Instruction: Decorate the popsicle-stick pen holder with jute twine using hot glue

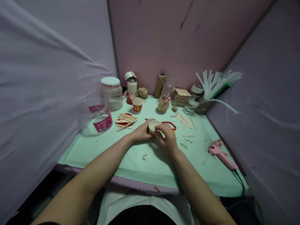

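Observation:
My left hand (142, 131) is wrapped round the side of a small cup (152, 130) with a pale inside and a brown outer wall. The cup is tipped slightly so that its opening shows. My right hand (167, 136) is closed at the cup's right rim, fingertips bent over the edge; whether they also pinch something small is hidden. Just behind the right hand lie red-handled scissors (172, 124), partly covered by it. A short curl of twine (144, 157) rests on the green tabletop (131, 168) nearer to me.
Wooden sticks (126, 119) are piled at left beside a clear plastic tub (100, 122). A red paper cup (137, 107), a twine-wrapped cup (163, 105) and jars stand behind. On the right lies a pink glue gun (221, 154), its cord over the edge; white strips (214, 82) stick up.

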Tool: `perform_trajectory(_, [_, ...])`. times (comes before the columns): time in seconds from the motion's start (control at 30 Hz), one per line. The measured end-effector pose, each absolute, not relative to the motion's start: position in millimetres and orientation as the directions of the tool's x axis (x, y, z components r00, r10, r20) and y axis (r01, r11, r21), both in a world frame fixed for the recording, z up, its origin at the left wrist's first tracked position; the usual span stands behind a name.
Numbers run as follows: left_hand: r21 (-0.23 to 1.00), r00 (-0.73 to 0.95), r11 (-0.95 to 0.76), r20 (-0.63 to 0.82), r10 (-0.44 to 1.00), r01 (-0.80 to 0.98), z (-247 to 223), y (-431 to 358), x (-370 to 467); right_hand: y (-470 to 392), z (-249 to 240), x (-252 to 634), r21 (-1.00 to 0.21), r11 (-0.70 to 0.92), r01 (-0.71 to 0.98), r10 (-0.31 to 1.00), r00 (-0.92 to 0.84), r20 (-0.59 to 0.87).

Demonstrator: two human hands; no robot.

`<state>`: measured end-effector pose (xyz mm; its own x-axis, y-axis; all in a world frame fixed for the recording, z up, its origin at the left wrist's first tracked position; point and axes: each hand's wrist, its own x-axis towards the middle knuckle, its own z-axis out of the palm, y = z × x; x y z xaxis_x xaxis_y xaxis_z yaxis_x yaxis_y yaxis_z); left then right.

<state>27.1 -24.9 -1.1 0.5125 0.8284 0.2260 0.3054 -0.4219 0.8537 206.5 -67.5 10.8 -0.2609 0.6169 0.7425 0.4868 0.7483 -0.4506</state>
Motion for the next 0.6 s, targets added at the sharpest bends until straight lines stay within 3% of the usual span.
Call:
perform_trajectory(0.1, [0.850,0.509,-0.423,0.226,0.831,0.313,-3,-23,27,-59,23,231,-0.507,0.670,0.542,0.651,-0.100,0.753])
perform_trajectory(0.2, [0.849,0.503,-0.411,0.209,0.839,0.333,-4,-20,27,-34,38,276,-0.599,0.376,0.707,0.755,0.142,0.640])
perform_trajectory(0.23, [0.848,0.504,-0.406,0.200,0.840,0.340,-3,-20,27,-23,41,291,-0.567,0.212,0.796,0.824,0.166,0.541])
perform_trajectory(0.3, [0.845,0.508,-0.398,0.183,0.842,0.356,-3,-20,27,-1,44,317,-0.326,-0.079,0.942,0.964,0.155,0.214])
perform_trajectory(0.4, [0.837,0.513,-0.396,0.166,0.842,0.378,-1,-20,26,26,37,331,-0.192,-0.163,0.968,0.985,0.171,0.025])
perform_trajectory(0.6, [0.833,0.514,-0.393,0.158,0.843,0.390,0,-22,26,55,17,320,-0.073,-0.168,0.983,0.984,0.163,-0.067])
